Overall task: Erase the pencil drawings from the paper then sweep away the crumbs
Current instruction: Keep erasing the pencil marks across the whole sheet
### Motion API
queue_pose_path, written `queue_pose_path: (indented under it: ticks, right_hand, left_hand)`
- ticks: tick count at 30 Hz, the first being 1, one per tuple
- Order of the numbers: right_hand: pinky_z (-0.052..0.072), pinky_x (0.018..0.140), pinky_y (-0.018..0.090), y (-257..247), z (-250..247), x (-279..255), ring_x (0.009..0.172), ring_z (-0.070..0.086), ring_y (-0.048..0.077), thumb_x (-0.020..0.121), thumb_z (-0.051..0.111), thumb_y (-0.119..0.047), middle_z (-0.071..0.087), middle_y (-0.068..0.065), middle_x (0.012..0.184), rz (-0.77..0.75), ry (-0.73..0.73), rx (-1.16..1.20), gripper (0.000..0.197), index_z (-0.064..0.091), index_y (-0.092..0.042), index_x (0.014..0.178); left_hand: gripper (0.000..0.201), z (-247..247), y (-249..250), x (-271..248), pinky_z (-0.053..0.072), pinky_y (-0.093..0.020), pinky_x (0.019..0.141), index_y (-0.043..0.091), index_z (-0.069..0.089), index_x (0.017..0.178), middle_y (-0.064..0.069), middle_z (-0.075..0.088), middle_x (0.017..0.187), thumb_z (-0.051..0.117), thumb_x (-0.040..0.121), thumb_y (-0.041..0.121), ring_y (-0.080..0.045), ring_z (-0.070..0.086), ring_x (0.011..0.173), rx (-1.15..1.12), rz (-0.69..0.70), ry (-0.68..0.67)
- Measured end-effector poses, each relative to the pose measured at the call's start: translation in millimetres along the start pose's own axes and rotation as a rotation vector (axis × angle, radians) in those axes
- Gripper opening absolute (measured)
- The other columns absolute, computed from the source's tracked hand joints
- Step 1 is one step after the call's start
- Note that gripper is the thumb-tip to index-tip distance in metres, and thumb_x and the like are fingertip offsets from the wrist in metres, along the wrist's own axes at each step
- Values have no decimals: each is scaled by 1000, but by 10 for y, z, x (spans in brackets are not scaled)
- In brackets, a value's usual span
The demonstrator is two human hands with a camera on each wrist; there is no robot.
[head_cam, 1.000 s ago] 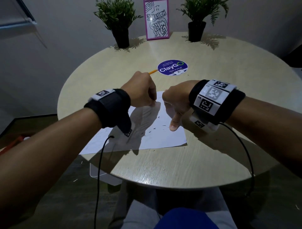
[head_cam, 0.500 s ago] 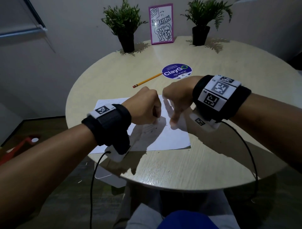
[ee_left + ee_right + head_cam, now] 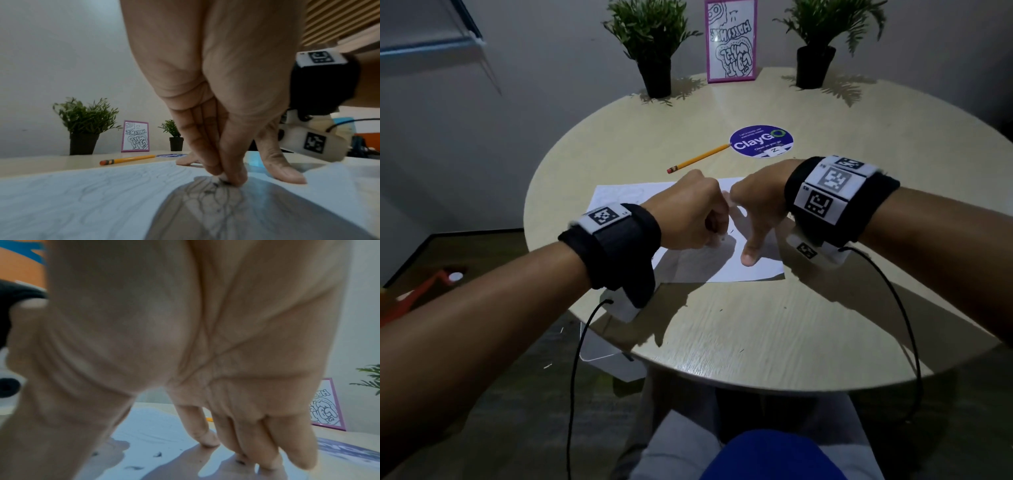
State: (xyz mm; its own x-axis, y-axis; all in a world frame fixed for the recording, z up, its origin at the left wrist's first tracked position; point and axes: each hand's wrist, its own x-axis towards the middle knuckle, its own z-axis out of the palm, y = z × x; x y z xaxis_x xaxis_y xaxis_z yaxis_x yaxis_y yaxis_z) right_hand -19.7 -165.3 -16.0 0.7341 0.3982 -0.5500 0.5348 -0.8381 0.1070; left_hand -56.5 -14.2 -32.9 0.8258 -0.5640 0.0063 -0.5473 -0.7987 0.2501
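A white paper (image 3: 619, 195) with faint pencil lines lies on the round table (image 3: 722, 329). My left hand (image 3: 717, 240) pinches a small white eraser (image 3: 223, 178) between thumb and fingers and presses it onto the paper (image 3: 82, 194) near its middle. The eraser is hidden in the head view. Just to the right, my right hand (image 3: 748, 233) holds the sheet down with straight fingers and a spread thumb (image 3: 750, 255). Dark crumbs (image 3: 157, 454) lie on the paper near the right fingertips (image 3: 207, 439).
A yellow pencil (image 3: 698, 158) lies past the paper's far edge, next to a round purple sticker (image 3: 761, 141). Two potted plants (image 3: 654, 44) (image 3: 816, 44) and a pink-framed picture (image 3: 730, 41) stand at the back. The table's near edge (image 3: 756, 385) is close to my lap.
My left hand has rubbed the eraser back and forth over the middle of the paper. My right hand has kept pressing the sheet. The head view has shifted, and the pencil now shows.
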Motion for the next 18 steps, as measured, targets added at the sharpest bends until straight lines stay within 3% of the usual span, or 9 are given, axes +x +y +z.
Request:
queue_pose_path:
  ticks: [4,8,11,14,18]
  right_hand:
    - [48,83,37,0,-15,21,102,61,25,56,80,-74,66,-1,111,13,1,-22,98,54,-17,131]
    - [48,82,37,-3,-15,19,102,60,26,59,81,-71,64,1,112,9,6,-44,94,53,-15,128]
    - [42,75,33,-19,-17,8,100,60,25,65,79,-67,65,3,112,10,-2,-42,87,55,-13,130]
    - [41,76,32,-28,-11,-1,98,59,24,66,78,-68,66,4,114,18,1,-34,90,54,-11,133]
    - [49,87,37,-9,-3,52,103,61,25,58,77,-75,65,2,114,3,-8,-60,102,52,-12,135]
  left_hand:
    - [13,5,-12,-186,51,-16,67,16,79,87,10,71,73,83,76,11,0,63,65,-11,34,-42]
    - [13,-57,-31,-228,45,-6,64,19,79,85,11,72,73,84,75,12,6,63,65,-33,35,-75]
    - [13,-111,-12,-43,54,-19,72,15,79,87,6,74,76,85,75,15,0,65,67,-30,22,44]
    - [13,-87,-21,74,56,-28,76,15,79,88,3,75,79,83,75,14,-6,63,68,22,8,45]
    - [12,-8,-20,-108,55,-21,70,17,79,84,7,73,74,83,75,12,-1,65,67,-18,-13,-16]
